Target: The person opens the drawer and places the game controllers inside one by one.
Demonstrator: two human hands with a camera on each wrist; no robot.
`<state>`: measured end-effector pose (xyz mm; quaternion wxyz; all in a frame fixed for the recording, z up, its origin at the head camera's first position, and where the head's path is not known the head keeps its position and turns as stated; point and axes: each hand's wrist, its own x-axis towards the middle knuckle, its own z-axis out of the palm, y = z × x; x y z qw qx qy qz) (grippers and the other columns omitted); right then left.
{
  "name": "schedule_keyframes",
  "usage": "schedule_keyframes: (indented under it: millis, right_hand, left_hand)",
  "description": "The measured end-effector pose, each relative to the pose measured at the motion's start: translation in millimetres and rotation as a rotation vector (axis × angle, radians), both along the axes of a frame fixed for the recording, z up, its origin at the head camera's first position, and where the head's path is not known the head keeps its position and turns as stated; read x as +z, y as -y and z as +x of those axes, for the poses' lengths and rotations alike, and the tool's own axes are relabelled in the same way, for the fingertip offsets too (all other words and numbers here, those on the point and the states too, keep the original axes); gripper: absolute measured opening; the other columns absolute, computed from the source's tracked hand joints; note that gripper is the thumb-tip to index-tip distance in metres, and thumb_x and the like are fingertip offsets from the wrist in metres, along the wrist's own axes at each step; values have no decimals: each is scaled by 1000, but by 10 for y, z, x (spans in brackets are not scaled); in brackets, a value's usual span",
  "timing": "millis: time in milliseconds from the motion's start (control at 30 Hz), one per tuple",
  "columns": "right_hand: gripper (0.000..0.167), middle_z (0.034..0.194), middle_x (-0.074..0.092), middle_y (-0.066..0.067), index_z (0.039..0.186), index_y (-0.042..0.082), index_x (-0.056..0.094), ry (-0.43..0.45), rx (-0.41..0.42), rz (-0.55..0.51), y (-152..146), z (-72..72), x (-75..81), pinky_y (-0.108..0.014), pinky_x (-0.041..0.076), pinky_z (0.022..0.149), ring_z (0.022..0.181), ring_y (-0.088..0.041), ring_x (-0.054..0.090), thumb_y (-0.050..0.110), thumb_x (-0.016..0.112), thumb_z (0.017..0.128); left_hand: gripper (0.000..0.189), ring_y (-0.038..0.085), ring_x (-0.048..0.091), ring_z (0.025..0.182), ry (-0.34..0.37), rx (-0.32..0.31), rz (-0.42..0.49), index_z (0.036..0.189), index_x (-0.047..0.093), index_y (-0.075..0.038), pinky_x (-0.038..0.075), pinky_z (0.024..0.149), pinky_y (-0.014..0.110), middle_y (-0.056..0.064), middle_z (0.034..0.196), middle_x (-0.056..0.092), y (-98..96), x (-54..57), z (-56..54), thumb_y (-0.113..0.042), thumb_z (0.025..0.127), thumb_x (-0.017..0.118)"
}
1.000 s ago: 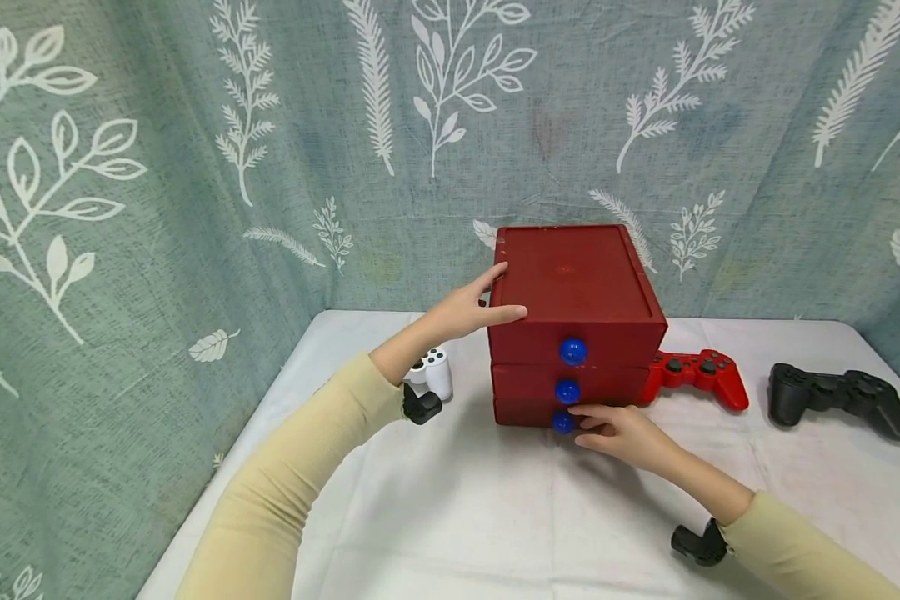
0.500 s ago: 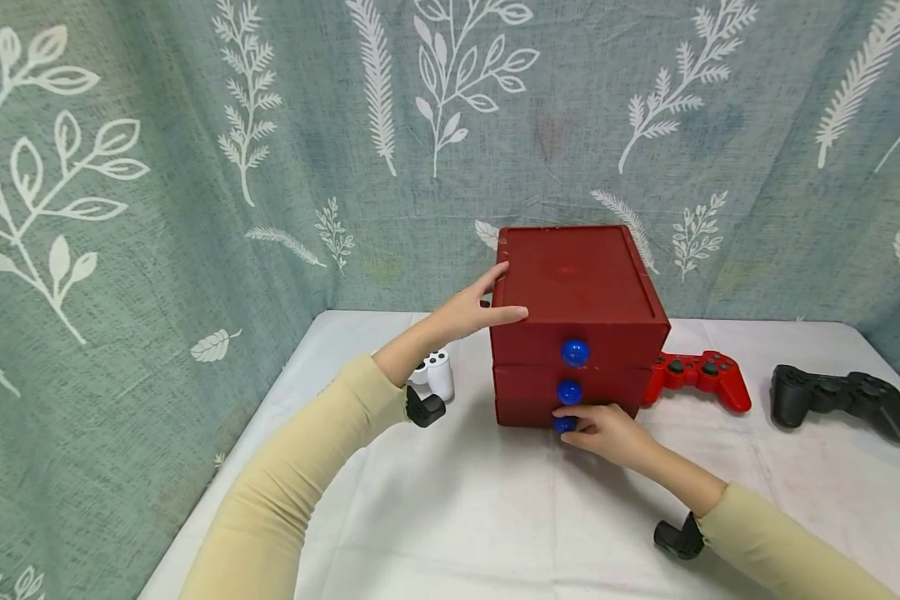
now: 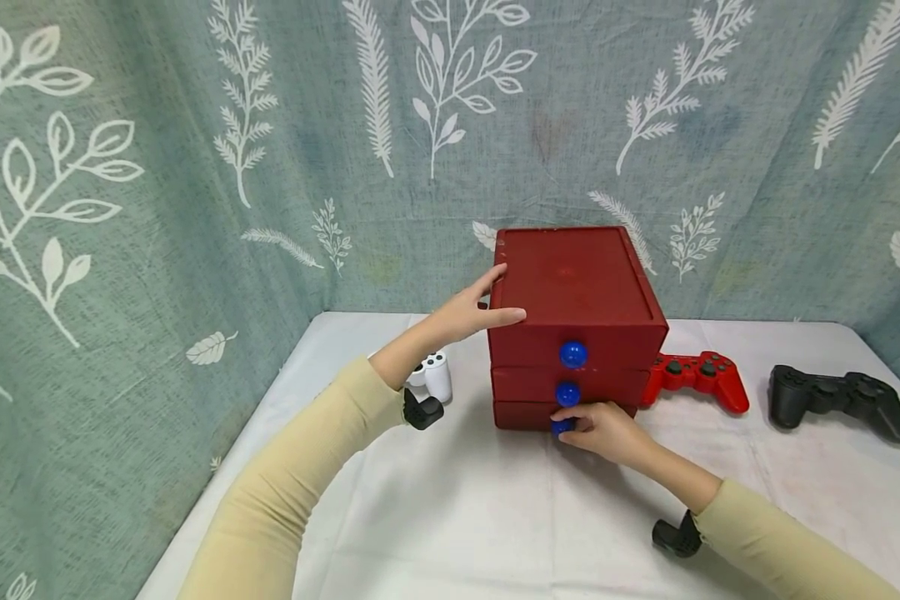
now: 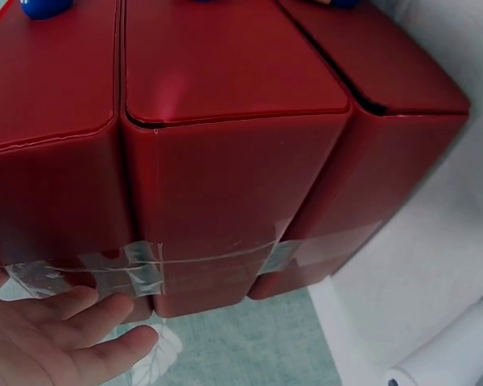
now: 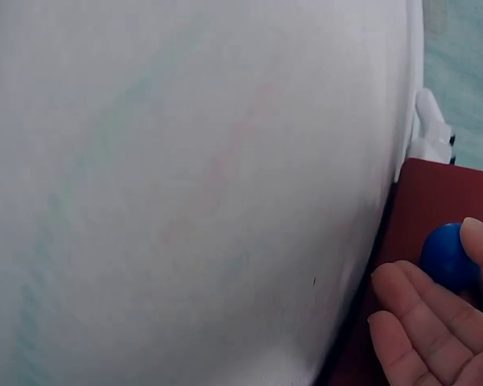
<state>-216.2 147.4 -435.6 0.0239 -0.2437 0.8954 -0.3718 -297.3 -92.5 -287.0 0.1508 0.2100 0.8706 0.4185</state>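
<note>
A dark red box of stacked drawers (image 3: 573, 275) stands on the white-covered table, with a round blue knob on each of its three fronts. My left hand (image 3: 468, 312) rests on the box's left side, thumb on the top edge and fingers spread. In the left wrist view, that hand's fingers (image 4: 97, 322) lie beside clear tape on the box. My right hand (image 3: 607, 429) pinches the lowest blue knob (image 5: 449, 257) between thumb and finger. The middle knob (image 3: 567, 394) and top knob (image 3: 573, 354) are untouched. The bottom drawer front (image 3: 521, 415) looks flush or nearly so.
A red game controller (image 3: 697, 379) lies just right of the box, partly behind it. Farther right is a black controller (image 3: 840, 400). A white controller (image 3: 437, 377) sits left of the box, partly hidden by my left arm. A leaf-patterned curtain (image 3: 390, 225) hangs behind.
My right hand has shifted left from beside the lowest knob and its thumb and finger have closed around it. The left hand and box have stayed in place.
</note>
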Motion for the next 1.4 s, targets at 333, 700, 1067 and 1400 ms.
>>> schedule_keyframes:
  millis: [333, 700, 1067, 1400]
  right_hand:
    - [27, 66, 61, 6, 105, 8, 69, 57, 17, -2, 11, 146, 10, -20, 39, 47, 55, -2, 46, 20, 69, 81]
    - [26, 72, 67, 2, 106, 6, 68, 77, 65, -20, 19, 354, 15, -19, 42, 50, 59, 1, 51, 14, 68, 81]
    - [27, 90, 68, -2, 112, 4, 64, 174, 173, -33, -19, 544, 74, -18, 43, 55, 65, 1, 51, 11, 62, 86]
    - [30, 75, 57, 9, 118, 6, 60, 262, 252, -25, -46, 757, 101, -16, 39, 54, 58, 3, 42, 12, 58, 89]
  left_hand:
    - [81, 23, 26, 135, 4, -11, 14, 146, 9, -38, 28, 104, 50, 0, 152, 17, 9, -6, -1, -48, 83, 59]
    - [80, 24, 33, 131, 14, -11, 26, 147, 9, -37, 29, 104, 49, 1, 151, 19, 9, 3, -5, -45, 85, 58]
    - [79, 25, 32, 132, 2, -17, 32, 147, 9, -35, 29, 104, 49, 2, 151, 18, -6, -1, -9, -45, 85, 57]
    - [81, 25, 35, 130, 0, -6, 24, 147, 9, -35, 29, 104, 48, 3, 151, 20, -16, -16, -17, -46, 84, 59]
